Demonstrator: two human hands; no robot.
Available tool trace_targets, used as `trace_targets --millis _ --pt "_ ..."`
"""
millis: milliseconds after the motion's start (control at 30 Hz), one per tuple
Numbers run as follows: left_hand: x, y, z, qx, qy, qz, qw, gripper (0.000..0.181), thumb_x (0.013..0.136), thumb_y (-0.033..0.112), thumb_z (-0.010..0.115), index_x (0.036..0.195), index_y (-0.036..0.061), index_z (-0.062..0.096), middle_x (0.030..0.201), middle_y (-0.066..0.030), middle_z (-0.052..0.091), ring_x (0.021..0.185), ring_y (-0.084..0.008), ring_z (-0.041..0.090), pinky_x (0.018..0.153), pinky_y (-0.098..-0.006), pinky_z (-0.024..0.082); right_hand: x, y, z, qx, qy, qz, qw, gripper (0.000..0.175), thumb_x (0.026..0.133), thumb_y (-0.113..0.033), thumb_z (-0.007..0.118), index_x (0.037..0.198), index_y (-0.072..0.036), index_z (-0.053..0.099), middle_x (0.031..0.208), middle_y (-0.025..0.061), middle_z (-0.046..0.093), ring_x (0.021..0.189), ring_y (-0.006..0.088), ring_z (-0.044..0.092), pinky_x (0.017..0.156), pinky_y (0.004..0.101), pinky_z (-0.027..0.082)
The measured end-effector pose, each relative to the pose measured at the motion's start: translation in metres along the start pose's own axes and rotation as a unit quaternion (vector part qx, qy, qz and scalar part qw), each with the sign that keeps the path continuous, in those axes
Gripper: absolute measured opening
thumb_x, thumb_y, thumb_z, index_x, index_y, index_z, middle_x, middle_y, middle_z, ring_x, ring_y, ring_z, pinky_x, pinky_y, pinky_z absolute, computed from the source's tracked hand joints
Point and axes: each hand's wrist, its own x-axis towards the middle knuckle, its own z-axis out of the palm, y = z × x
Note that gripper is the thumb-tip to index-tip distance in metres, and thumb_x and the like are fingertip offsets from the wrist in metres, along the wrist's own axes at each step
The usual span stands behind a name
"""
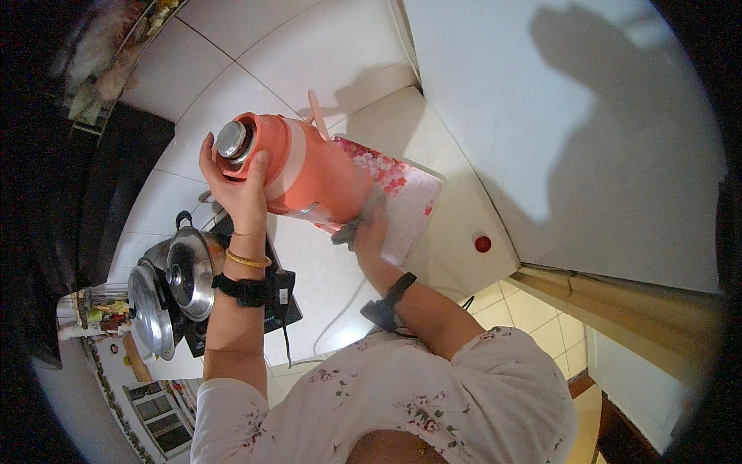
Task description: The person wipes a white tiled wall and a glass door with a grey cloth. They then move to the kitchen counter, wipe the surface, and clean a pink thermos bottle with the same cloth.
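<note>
My left hand (239, 194) grips the neck of a coral-pink vacuum flask (324, 168), thumb on the near side of the rim. A silver stopper (231, 139) sits in its mouth. A pale pink handle (317, 115) sticks out from the far side of the body. Low on the flask, my right hand (373, 233) presses a dark grey cloth (345, 234) against the surface; this area is blurred. Beneath and behind the flask lies a white tray or board (414, 203) with a pink and red blossom print. Whether the base touches it is hidden.
At left, a steel pot with a lid (194, 272) and another lidded pan (152, 310) stand by a black cooktop (284, 319) with a cord. A small dark red round object (482, 243) lies on the white counter (446, 249). A white panel (510, 145) rises at right.
</note>
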Motion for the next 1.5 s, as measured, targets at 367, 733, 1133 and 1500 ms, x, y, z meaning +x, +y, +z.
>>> trace_targets --millis 367,733,1133,1500 --pt "-0.006 0.006 0.001 0.016 0.007 -0.017 1.0 0.08 0.069 0.014 0.077 0.132 0.0001 0.032 0.125 -0.015 0.043 0.116 -0.0246 0.045 0.101 -0.0347 0.035 0.024 0.002 -0.005 -0.222 -0.019 -0.133 0.966 0.062 0.07 -0.002 0.052 0.13 0.002 0.04 0.132 0.0262 0.04 0.126 0.0416 0.032 0.106 0.0453 0.024" --pt "-0.004 -0.001 -0.004 0.009 0.008 -0.022 1.0 0.081 0.067 0.016 0.078 0.132 -0.0011 0.032 0.126 -0.0162 0.043 0.115 -0.0253 0.046 0.098 -0.0344 0.038 -0.004 -0.166 0.028 -0.168 -0.061 -0.335 0.925 0.056 0.077 -0.015 0.06 0.13 -0.007 0.046 0.134 0.0251 0.037 0.125 0.0441 0.031 0.102 0.0516 0.024" --pt "-0.003 -0.006 -0.005 0.017 0.031 -0.013 0.999 0.081 0.069 0.018 0.078 0.132 -0.0026 0.031 0.126 -0.0179 0.044 0.115 -0.0253 0.046 0.099 -0.0349 0.036 0.007 -0.111 0.03 -0.167 -0.024 -0.309 0.936 0.041 0.076 -0.011 0.061 0.117 -0.009 0.057 0.13 0.017 0.042 0.116 0.0394 0.041 0.096 0.051 0.034" --pt "-0.001 -0.004 -0.003 0.042 0.014 -0.007 0.999 0.079 0.07 0.014 0.076 0.132 -0.004 0.031 0.125 -0.0187 0.045 0.114 -0.0254 0.047 0.098 -0.0346 0.037 0.001 -0.142 0.03 -0.223 -0.006 -0.511 0.83 0.03 0.072 -0.013 0.065 0.102 -0.019 0.067 0.122 0.0032 0.048 0.105 0.0346 0.044 0.088 0.0454 0.041"
